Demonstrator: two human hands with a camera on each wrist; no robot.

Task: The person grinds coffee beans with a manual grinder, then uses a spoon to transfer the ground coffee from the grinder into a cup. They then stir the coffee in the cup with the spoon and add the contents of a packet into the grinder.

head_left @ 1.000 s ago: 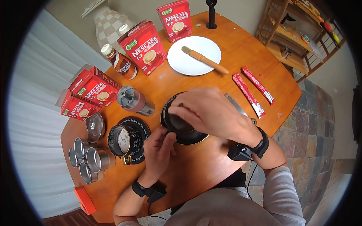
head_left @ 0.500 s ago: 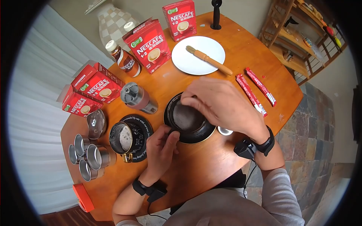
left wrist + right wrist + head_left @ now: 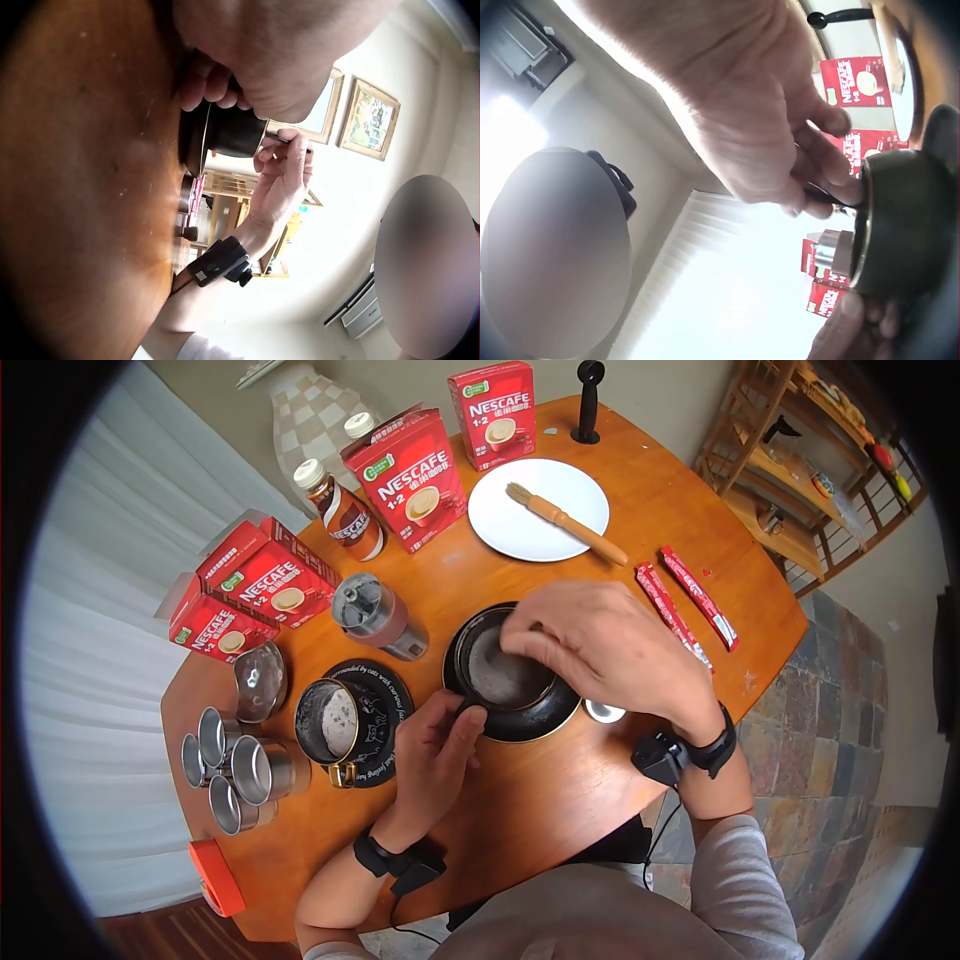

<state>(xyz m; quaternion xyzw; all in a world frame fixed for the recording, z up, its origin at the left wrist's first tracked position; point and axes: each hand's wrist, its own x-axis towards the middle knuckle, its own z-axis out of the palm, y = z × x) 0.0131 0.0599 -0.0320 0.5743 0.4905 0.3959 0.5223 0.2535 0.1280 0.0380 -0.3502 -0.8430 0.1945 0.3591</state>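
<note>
Since a moment ago, the right hand [image 3: 600, 645] has slid back off the dark cup [image 3: 500, 665], showing more of its inside. Its fingers seem to pinch something thin at the rim; it is mostly hidden. The left hand [image 3: 435, 745] grips the cup's lower edge. It sits on a black saucer [image 3: 530, 720], mid-frame, near the table [image 3: 520, 810] edge.

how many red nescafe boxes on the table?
4. Two upright at the far edge: one beside the white plate, one by the bottle. Two lying at the left edge. None obviously hidden.
</note>
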